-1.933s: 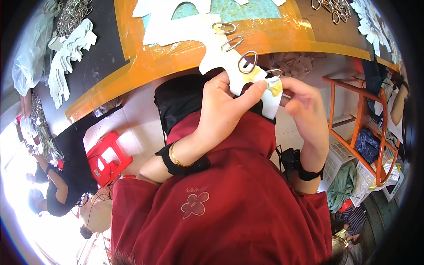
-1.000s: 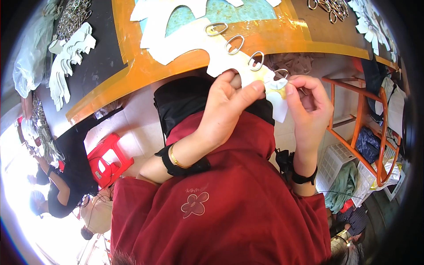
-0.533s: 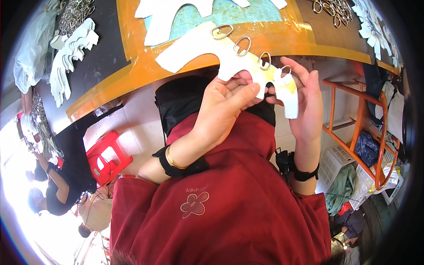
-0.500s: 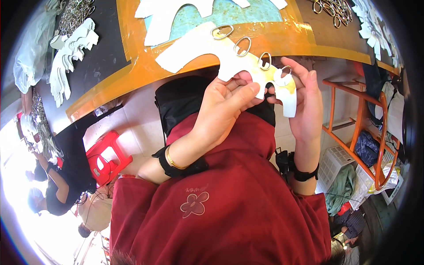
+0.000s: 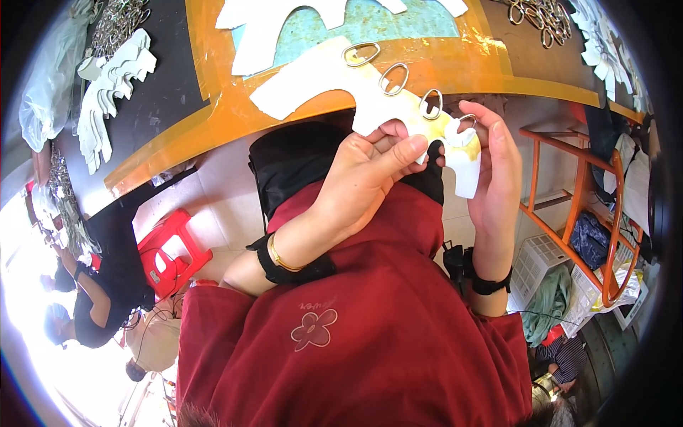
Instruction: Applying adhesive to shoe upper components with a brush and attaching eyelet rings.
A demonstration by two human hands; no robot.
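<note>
A white branched flat piece point(image 5: 313, 80) reaches from the table edge toward me, with yellowish glue-like patches along its strips. Several oval metal rings point(image 5: 394, 79) sit along it. At the near right end, a small white flap point(image 5: 462, 133) is bent up through the last ring. My left hand point(image 5: 363, 178) pinches the middle of the piece between thumb and fingers. Around its right end curls my right hand point(image 5: 496, 167), fingertips beside the flap and last ring; part of its grip is hidden behind the piece.
More white pieces point(image 5: 256, 39) lie on a blue-green sheet point(image 5: 370, 23) taped to the table. Metal rings point(image 5: 544, 20) are heaped back right, and stacked white pieces point(image 5: 107, 99) lie left. A red stool point(image 5: 174, 252) and orange metal frame point(image 5: 569, 206) flank me. Another person point(image 5: 107, 285) sits left.
The right end of the piece has tipped slightly, and its bent flap stands up more in the last ring. My right fingers have shifted slightly down and right.
</note>
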